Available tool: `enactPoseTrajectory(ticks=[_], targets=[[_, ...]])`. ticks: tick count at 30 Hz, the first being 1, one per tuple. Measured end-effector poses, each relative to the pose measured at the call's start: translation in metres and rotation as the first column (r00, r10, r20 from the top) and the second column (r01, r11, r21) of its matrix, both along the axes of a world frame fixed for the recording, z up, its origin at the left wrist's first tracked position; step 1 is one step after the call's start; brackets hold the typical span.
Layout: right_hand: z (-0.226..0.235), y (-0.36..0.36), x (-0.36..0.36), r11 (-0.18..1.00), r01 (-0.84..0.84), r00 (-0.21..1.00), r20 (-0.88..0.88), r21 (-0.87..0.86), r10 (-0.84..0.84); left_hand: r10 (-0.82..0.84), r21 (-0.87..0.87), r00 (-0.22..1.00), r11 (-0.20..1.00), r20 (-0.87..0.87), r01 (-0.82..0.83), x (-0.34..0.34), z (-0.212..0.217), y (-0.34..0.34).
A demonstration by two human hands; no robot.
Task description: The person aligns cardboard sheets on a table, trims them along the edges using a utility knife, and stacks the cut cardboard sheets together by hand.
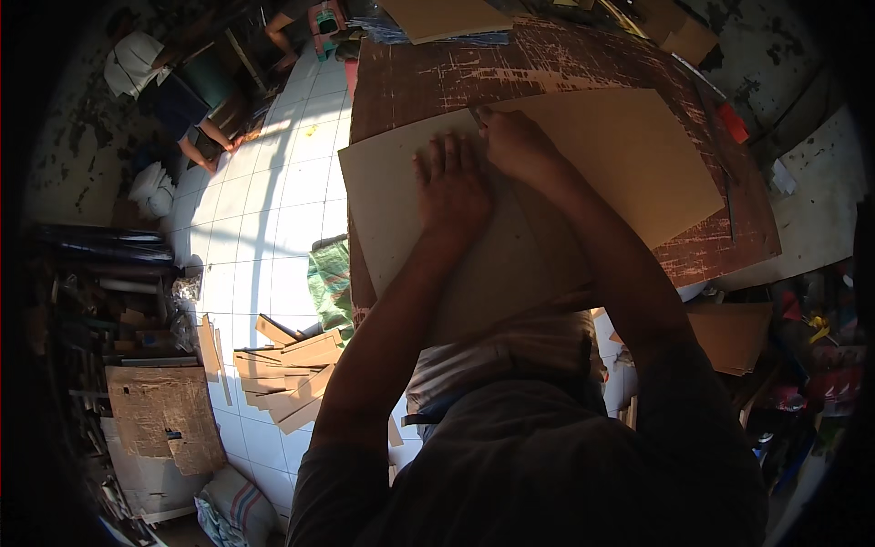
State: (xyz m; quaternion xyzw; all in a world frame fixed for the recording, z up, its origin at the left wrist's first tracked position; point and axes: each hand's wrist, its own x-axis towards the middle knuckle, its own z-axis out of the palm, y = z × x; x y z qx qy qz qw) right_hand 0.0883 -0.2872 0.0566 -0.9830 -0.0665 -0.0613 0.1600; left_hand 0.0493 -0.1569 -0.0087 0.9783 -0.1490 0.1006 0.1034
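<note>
A greyish cardboard sheet (392, 228) lies on the worn brown table (410, 82), its near end reaching toward my waist. My left hand (456, 187) presses flat on it, fingers stretched out. Close to its right, my right hand (515, 141) is closed at the sheet's far right corner. A small dark tip shows beside its fingers, too little to name. Under my right wrist and out to the right is a tan cardboard sheet (629, 155), against or partly under the greyish one; which, I cannot tell.
More cardboard (447, 18) sits at the table's far end. Cut cardboard strips (296, 369) are piled on the white tiled floor (283, 201), near a green sack (331, 278). Another person (178, 91) bends down at the far left. Cardboard pieces (729, 333) stand at the lower right.
</note>
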Motion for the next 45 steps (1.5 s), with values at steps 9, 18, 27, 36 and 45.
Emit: enactPoseTrajectory(ticks=[9, 18, 27, 36, 45], targets=[[0.005, -0.016, -0.053, 0.990, -0.098, 0.995, 0.019, -0.102, 0.100, -0.004, -0.021, 1.000, 1.000, -0.010, 0.004, -0.001, -0.002, 0.003], [0.024, -0.023, -0.174, 0.999, -0.008, 0.979, -0.202, -0.031, 0.001, -0.011, -0.020, 0.999, 1.000, -0.042, 0.011, -0.004, 0.002, 0.001], [0.039, -0.042, -0.314, 0.998, 0.011, 0.930, -0.366, -0.055, -0.030, -0.014, -0.014, 0.998, 1.000, 0.057, 0.015, 0.001, -0.006, 0.001], [0.074, -0.059, -0.272, 0.952, 0.139, 0.983, -0.151, 0.274, -0.100, -0.012, -0.015, 1.000, 1.000, 0.015, 0.013, 0.001, 0.000, -0.001], [0.012, -0.036, -0.049, 0.962, 0.031, 0.996, 0.074, 0.270, -0.052, -0.013, -0.039, 1.000, 0.999, -0.002, 0.013, -0.003, 0.005, 0.001]])
